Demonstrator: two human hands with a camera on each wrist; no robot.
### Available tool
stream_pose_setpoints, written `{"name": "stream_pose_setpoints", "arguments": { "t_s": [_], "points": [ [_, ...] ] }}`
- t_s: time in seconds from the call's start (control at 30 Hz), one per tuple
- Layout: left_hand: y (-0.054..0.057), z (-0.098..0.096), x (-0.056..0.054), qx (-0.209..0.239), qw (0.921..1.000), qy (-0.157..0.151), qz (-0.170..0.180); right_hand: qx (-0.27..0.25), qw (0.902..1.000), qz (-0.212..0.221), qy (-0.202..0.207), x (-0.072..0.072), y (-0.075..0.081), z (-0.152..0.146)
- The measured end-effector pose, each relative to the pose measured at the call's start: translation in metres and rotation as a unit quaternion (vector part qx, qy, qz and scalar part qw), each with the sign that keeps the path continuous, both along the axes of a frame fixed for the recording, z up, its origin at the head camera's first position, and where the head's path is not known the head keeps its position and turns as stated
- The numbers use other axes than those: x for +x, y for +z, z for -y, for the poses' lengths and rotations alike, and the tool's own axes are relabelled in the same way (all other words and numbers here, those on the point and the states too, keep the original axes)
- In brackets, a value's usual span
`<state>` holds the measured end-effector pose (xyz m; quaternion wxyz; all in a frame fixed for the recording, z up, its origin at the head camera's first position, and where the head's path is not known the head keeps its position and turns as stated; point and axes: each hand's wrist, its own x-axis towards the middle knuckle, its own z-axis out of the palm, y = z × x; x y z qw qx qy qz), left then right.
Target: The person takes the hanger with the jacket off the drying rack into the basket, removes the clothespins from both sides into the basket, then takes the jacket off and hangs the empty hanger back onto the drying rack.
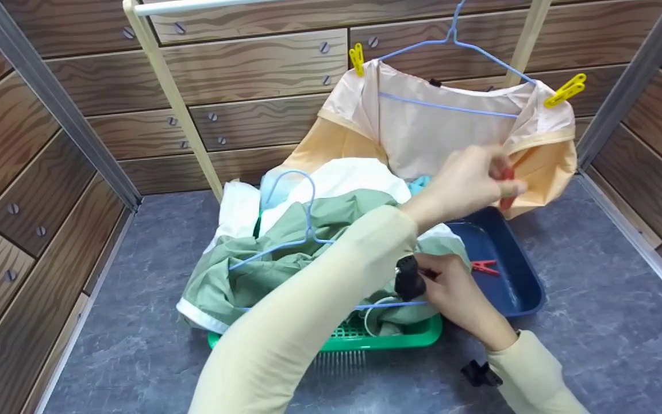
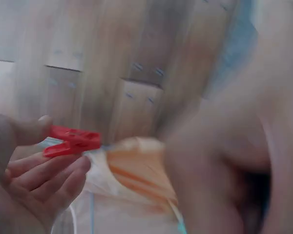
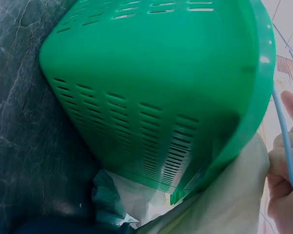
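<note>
My left hand [image 1: 463, 178] reaches across over my other arm and pinches a red clothespin [image 2: 73, 140] between thumb and fingers. Lower down, my right hand [image 1: 454, 290] grips the right end of a blue wire hanger [image 1: 310, 218], close beside the green garment [image 1: 308, 276]. In the right wrist view the curled fingers [image 3: 285, 161] lie around the hanger wire. That garment is bunched over a green basket [image 1: 365, 343], with the hanger lying on it. My left forearm hides part of the garment and hanger in the head view.
An orange shirt [image 1: 308, 141] hangs behind on another blue hanger, with yellow clothespins [image 1: 566, 91] at its shoulders. A navy tray [image 1: 529, 287] with a red clothespin [image 1: 484, 267] sits right of the basket. White clothes [image 1: 354, 175] lie behind the green garment. A rack post [image 1: 179, 103] stands left.
</note>
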<state>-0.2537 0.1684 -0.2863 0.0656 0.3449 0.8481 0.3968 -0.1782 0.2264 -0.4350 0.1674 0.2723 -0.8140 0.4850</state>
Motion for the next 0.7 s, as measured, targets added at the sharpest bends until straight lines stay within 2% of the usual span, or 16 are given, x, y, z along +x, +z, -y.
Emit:
{"name": "stream_pose_setpoints", "arguments": {
  "t_s": [0.07, 0.13, 0.2, 0.27, 0.37, 0.5, 0.6, 0.7],
  "points": [
    [-0.008, -0.004, -0.004, -0.068, 0.9975, -0.006, -0.016, -0.002, 0.9999, 0.01, -0.003, 0.001, 0.0, 0.001],
    [-0.017, -0.006, -0.008, -0.121, 0.9919, -0.016, -0.037, 0.005, 0.9998, 0.016, -0.006, 0.002, -0.001, 0.002],
    [-0.025, -0.007, -0.01, -0.15, 0.9871, -0.025, -0.051, 0.011, 0.9997, 0.021, -0.01, 0.002, 0.0, 0.003],
    [-0.032, -0.006, -0.011, -0.157, 0.9857, -0.031, -0.054, 0.013, 0.9995, 0.028, -0.012, 0.003, 0.0, 0.004],
    [-0.036, -0.003, -0.01, -0.138, 0.9888, -0.037, -0.044, 0.001, 0.9991, 0.041, -0.009, 0.004, 0.0, 0.002],
    [-0.03, 0.008, -0.003, -0.08, 0.9952, -0.045, -0.033, -0.01, 0.9979, 0.063, -0.006, 0.005, -0.001, -0.001],
    [-0.025, 0.027, 0.005, -0.034, 0.9977, -0.05, -0.03, -0.006, 0.997, 0.078, -0.004, 0.004, 0.0, 0.0],
    [-0.026, 0.049, 0.013, 0.001, 0.998, -0.054, -0.031, -0.004, 0.9967, 0.081, -0.005, 0.006, 0.005, 0.002]
  ]
}}
